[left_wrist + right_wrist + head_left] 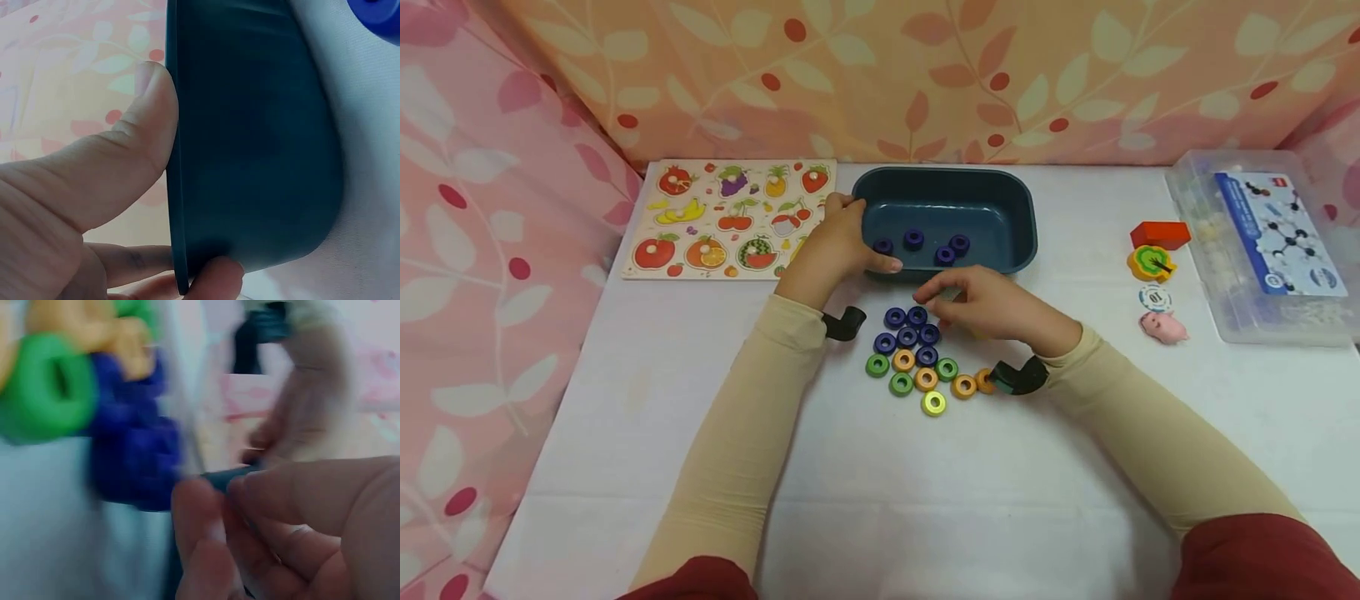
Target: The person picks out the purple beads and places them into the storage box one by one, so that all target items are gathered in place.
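My left hand (835,246) grips the left corner of a dark teal basin (973,218); in the left wrist view its thumb lies along the rim and its fingers wrap the edge. Several dark blue rings (913,239) lie inside, near the front wall. In front of the basin, more dark blue rings (907,337) form a cluster with green rings (877,365), orange rings (927,379) and one yellow ring (934,403). My right hand (992,307) hovers just right of the cluster by the basin's front edge, fingers loosely bent; nothing shows between thumb and forefinger.
A wooden fruit puzzle board (730,221) lies left of the basin. To the right are a red block (1160,234), a tree piece (1150,263), a round token (1155,297) and a pink pig (1164,327). A clear plastic case (1232,321) stands at far right.
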`<state>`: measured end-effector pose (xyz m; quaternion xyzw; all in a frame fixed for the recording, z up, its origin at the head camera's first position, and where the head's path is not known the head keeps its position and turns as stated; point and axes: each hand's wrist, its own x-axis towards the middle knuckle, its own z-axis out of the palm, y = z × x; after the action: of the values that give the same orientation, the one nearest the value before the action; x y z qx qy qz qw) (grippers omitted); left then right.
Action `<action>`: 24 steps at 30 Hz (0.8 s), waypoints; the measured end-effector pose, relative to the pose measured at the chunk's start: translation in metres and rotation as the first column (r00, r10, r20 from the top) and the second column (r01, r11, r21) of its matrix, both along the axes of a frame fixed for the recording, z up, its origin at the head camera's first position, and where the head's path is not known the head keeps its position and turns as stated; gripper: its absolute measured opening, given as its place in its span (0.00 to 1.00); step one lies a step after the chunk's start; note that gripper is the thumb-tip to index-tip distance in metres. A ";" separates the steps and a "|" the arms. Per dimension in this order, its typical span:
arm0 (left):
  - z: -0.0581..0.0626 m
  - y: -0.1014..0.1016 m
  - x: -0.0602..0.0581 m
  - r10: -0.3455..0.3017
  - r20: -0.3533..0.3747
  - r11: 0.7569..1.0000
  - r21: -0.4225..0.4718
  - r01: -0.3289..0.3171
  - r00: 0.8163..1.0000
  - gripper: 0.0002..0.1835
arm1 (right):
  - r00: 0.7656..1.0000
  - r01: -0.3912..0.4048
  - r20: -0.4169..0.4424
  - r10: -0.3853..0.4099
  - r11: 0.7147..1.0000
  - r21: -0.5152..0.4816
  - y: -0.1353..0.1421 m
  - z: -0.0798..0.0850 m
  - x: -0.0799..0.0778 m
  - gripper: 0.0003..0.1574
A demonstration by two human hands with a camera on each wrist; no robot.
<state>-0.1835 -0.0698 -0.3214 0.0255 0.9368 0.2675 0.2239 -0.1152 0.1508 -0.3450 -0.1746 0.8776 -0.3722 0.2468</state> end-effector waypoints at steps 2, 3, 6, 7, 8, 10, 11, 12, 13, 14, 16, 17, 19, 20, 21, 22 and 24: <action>0.000 0.000 -0.001 -0.003 0.000 1.000 0.004 0.003 1.000 0.61 | 0.998 -0.027 -0.063 0.029 0.999 0.026 -0.003 -0.010 0.003 0.17; 0.000 0.000 -0.001 -0.005 -0.001 1.000 0.006 0.005 1.000 0.61 | 0.995 -0.031 -0.090 0.034 0.999 0.035 -0.005 -0.014 0.003 0.17; 0.000 0.001 0.000 -0.009 -0.002 1.000 0.005 0.009 1.000 0.60 | 0.992 -0.037 -0.120 0.042 0.998 0.046 -0.009 -0.022 0.002 0.17; 0.001 0.001 0.000 -0.008 -0.002 1.000 0.005 0.008 1.000 0.60 | 0.993 -0.037 -0.113 0.041 0.998 0.044 -0.010 -0.024 0.001 0.17; 0.001 0.001 0.001 -0.007 -0.002 1.000 0.005 0.007 1.000 0.60 | 0.993 -0.038 -0.107 0.042 0.998 0.042 -0.010 -0.025 0.000 0.17; 0.002 0.001 0.001 -0.006 0.000 1.000 0.004 0.006 1.000 0.60 | 0.995 -0.038 -0.089 0.041 0.999 0.037 -0.012 -0.027 -0.002 0.17; 0.002 0.000 0.001 -0.005 0.000 1.000 0.004 0.005 1.000 0.60 | 0.996 -0.036 -0.080 0.039 0.999 0.036 -0.012 -0.027 -0.003 0.17; 0.002 0.000 0.001 -0.006 -0.001 1.000 0.005 0.006 1.000 0.60 | 0.997 -0.034 -0.069 0.037 0.999 0.033 -0.012 -0.027 -0.003 0.17; 0.002 0.000 0.001 -0.006 -0.001 1.000 0.006 0.006 1.000 0.60 | 0.998 -0.033 -0.059 0.035 0.999 0.030 -0.013 -0.028 -0.003 0.17; 0.002 0.000 0.001 -0.006 -0.003 1.000 0.006 0.006 1.000 0.60 | 0.998 -0.032 -0.051 0.033 0.999 0.026 -0.013 -0.028 -0.004 0.17; 0.002 0.000 0.001 -0.008 -0.008 1.000 0.007 0.008 1.000 0.60 | 0.999 -0.031 -0.042 0.032 0.999 0.024 -0.013 -0.028 -0.004 0.17; 0.001 0.000 0.001 -0.010 -0.012 1.000 0.007 0.010 1.000 0.60 | 0.999 -0.031 -0.040 0.032 0.999 0.024 -0.013 -0.028 -0.004 0.17; 0.001 0.000 0.000 -0.012 -0.017 1.000 0.008 0.012 1.000 0.60 | 0.999 -0.031 -0.038 0.032 0.999 0.022 -0.014 -0.028 -0.005 0.17; 0.000 -0.001 0.000 -0.013 -0.019 1.000 0.007 0.013 1.000 0.60 | 0.999 -0.030 -0.036 0.030 0.999 0.021 -0.014 -0.027 -0.005 0.17; 0.000 -0.001 0.000 -0.014 -0.020 1.000 0.009 0.015 1.000 0.60 | 0.999 -0.028 -0.033 0.029 0.999 0.020 -0.014 -0.027 -0.005 0.17; 0.000 -0.001 0.000 -0.015 -0.021 1.000 0.010 0.016 1.000 0.60 | 0.999 -0.026 -0.029 0.027 0.999 0.018 -0.014 -0.027 -0.005 0.17; -0.001 -0.001 0.000 -0.016 -0.021 1.000 0.016 0.016 1.000 0.60 | 0.999 -0.023 -0.023 0.023 1.000 0.015 -0.014 -0.026 -0.005 0.17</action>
<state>-0.1835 -0.0709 -0.3220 0.0375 0.9367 0.2728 0.2162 -0.1198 0.1363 -0.3713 -0.1873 0.8809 -0.3610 0.2420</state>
